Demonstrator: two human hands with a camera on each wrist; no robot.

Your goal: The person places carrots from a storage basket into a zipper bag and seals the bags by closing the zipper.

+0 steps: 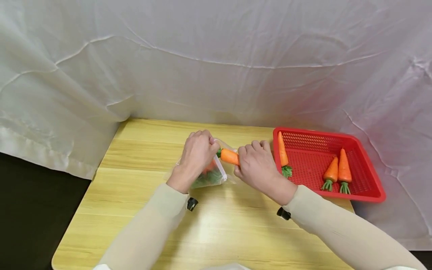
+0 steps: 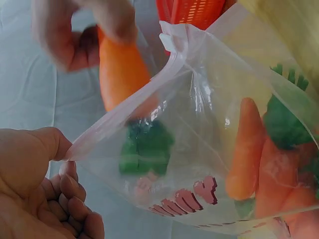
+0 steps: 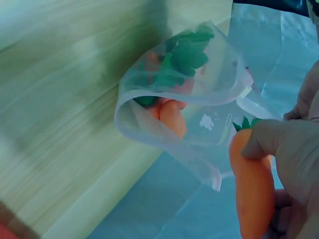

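The left hand [image 1: 199,152] pinched the rim of a clear plastic bag [image 2: 199,114] between thumb and forefinger, its other fingers curled loosely below. The right hand [image 1: 257,165] was clamped round an orange carrot [image 1: 230,156], which it held at the bag's mouth with the green leafy end pointing toward the left hand. The two hands were near each other but apart, with part of the held carrot showing between them. In the left wrist view the leaves [image 2: 145,149] of that carrot showed through the plastic; how far they reached past the rim could not be told.

The bag sat on a wooden surface [image 1: 135,217], its mouth gaping. Several more carrots [image 2: 244,149] with green tops lay bunched inside it, overlapping too much to be counted. Dark red lettering [image 2: 192,196] ran across the bag, and a small white piece [image 2: 168,42] sat at one end of its rim.

To the right stood a red basket [image 1: 369,168] with three carrots in it: one leaning by the left wall, two side by side toward the right. Pale sleeves [image 1: 152,221] covered the person's forearms, and a whitish cloth [image 1: 202,86] hung behind the surface.
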